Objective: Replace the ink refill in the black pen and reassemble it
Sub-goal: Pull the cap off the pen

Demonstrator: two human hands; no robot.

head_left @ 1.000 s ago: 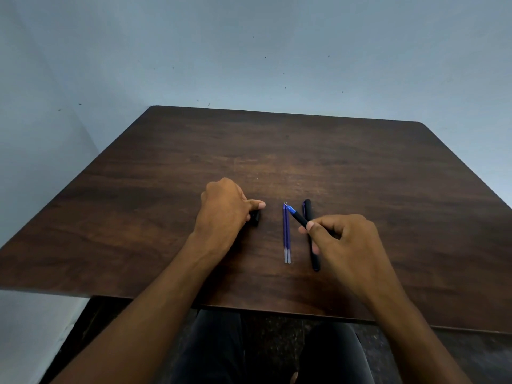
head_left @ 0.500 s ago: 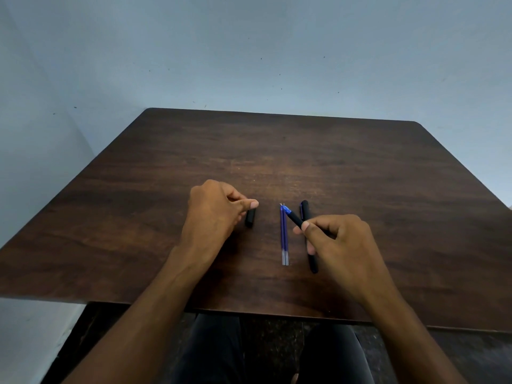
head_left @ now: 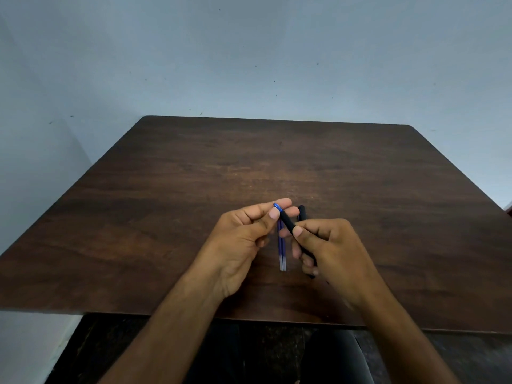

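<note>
My right hand grips the black pen by its barrel, held slanted just above the table with its blue tip pointing up and left. My left hand pinches that blue tip between thumb and forefinger. Two blue ink refills lie side by side on the table under the hands, their pale ends toward me. A second black pen lies on the table behind my right hand, mostly hidden. The small black cap seen earlier is out of sight behind my left hand.
The dark wooden table runs back to a pale blue wall. Its near edge lies just below my wrists, with my dark-clothed legs underneath.
My left hand left the small black cap on the table and moved right to pinch the pen's blue tip. My right hand raised the pen slightly.
</note>
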